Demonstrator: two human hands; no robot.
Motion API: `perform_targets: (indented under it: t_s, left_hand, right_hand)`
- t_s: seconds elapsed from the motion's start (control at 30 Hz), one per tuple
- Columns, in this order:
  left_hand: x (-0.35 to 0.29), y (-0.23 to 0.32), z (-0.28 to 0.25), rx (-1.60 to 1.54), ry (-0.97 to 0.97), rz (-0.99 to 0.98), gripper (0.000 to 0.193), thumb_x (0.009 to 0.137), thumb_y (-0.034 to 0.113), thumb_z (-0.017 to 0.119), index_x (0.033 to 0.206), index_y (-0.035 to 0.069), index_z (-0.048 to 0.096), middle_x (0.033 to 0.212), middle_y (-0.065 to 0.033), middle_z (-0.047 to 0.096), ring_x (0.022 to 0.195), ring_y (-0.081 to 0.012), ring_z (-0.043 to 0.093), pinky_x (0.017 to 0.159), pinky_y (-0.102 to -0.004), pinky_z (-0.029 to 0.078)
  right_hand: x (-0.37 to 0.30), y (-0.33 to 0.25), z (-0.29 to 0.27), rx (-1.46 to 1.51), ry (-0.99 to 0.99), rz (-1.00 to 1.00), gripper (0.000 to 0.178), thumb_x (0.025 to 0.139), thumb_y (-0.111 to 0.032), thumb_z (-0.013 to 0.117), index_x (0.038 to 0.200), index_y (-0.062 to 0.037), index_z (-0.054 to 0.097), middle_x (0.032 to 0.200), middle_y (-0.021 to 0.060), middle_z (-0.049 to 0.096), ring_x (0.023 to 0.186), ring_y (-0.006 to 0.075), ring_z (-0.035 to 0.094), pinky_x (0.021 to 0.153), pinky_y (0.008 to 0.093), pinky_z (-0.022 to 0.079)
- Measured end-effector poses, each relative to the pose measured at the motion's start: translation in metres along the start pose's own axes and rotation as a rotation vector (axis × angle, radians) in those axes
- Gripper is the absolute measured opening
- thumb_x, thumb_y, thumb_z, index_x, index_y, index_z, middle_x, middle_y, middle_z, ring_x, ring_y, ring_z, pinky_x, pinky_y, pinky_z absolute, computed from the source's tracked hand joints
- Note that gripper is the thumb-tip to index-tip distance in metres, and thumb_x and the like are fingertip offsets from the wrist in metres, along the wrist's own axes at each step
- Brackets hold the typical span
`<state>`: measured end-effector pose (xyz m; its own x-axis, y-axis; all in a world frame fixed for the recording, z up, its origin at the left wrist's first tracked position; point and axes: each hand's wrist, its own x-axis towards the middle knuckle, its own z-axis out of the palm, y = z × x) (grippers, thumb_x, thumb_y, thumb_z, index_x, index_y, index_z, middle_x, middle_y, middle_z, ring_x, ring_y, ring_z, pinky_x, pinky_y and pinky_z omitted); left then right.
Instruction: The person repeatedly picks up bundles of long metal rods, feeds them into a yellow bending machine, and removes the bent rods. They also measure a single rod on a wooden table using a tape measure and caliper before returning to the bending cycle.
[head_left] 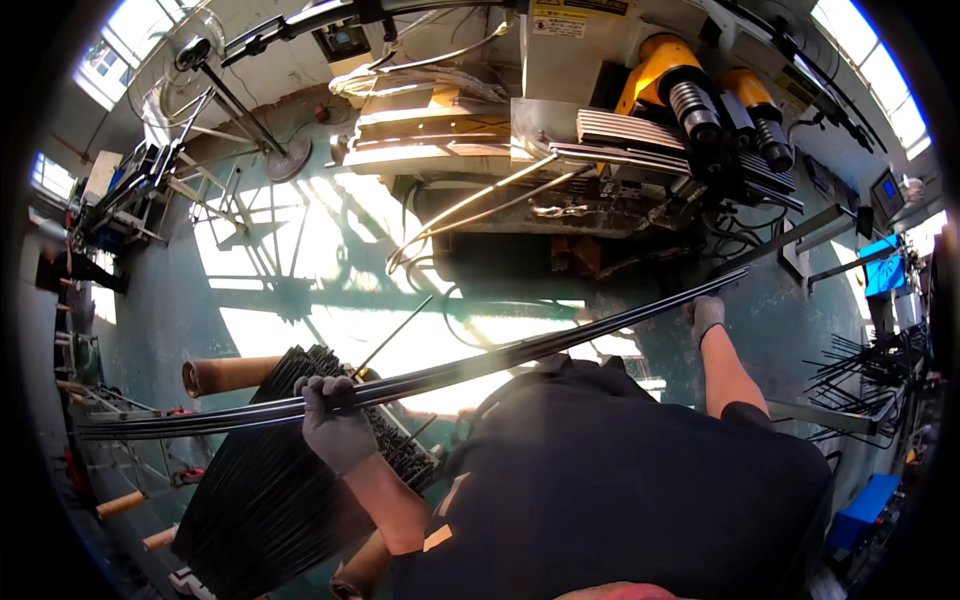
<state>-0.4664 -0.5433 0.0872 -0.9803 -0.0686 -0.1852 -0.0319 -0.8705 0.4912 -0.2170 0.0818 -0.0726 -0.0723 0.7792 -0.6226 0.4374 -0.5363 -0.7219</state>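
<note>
Your left hand point(338, 428) has its fingers wrapped round the long dark rods point(520, 352), above the upper edge of the rod stack point(260, 490); your right hand point(707, 313) meets them near their right end, its finger closure unclear. Sunlit floor point(350, 325) stretches between the rods and the machine point(565, 75) ahead.

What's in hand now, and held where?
A bundle of long dark rods: the left grip closes around it some way in from its left end; the right grip meets it near its right end, finger closure unclear.
</note>
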Motion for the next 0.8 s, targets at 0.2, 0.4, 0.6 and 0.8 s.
perform_targets:
  t_s: [0.2,0.4,0.6,0.8]
  left_hand:
    - [0.001,-0.187,0.098,0.271,-0.197,-0.192,0.027,0.101,0.006,0.063,0.127,0.004,0.054,0.109,-0.0136,0.065,0.102,-0.0300,0.065,0.106,-0.0526,0.049]
    - [0.064,-0.198,0.182,0.117,-0.585,-0.370,0.027,0.104,0.014,0.057,0.129,0.002,0.059,0.118,-0.0130,0.064,0.118,-0.0309,0.060,0.120,-0.0531,0.037]
    - [0.165,-0.155,0.208,0.118,-0.607,-0.383,0.032,0.104,0.015,0.059,0.130,-0.003,0.059,0.118,-0.0129,0.065,0.117,-0.0288,0.061,0.118,-0.0502,0.040]
    - [0.243,-0.223,0.191,0.353,-0.344,-0.321,0.027,0.106,0.026,0.058,0.110,0.001,0.066,0.104,-0.0142,0.072,0.103,-0.0320,0.069,0.100,-0.0471,0.056]
  right_hand:
    - [-0.096,-0.029,0.061,1.100,-0.631,0.236,0.013,0.101,-0.007,0.057,0.107,0.0041,0.062,0.112,0.0174,0.065,0.113,0.0353,0.062,0.107,0.0513,0.049]
    - [-0.024,-0.085,0.002,1.105,-0.333,0.033,0.015,0.103,-0.014,0.063,0.106,0.0014,0.063,0.100,0.0130,0.067,0.101,0.0304,0.065,0.097,0.0438,0.055]
    - [0.042,-0.135,-0.037,1.197,0.013,-0.075,0.025,0.100,-0.028,0.069,0.110,-0.0050,0.068,0.104,0.0082,0.071,0.098,0.0259,0.068,0.091,0.0399,0.057]
    - [0.091,-0.171,-0.021,0.840,0.146,-0.390,0.027,0.096,-0.029,0.076,0.110,-0.0071,0.069,0.106,0.0069,0.072,0.096,0.0256,0.069,0.084,0.0417,0.059]
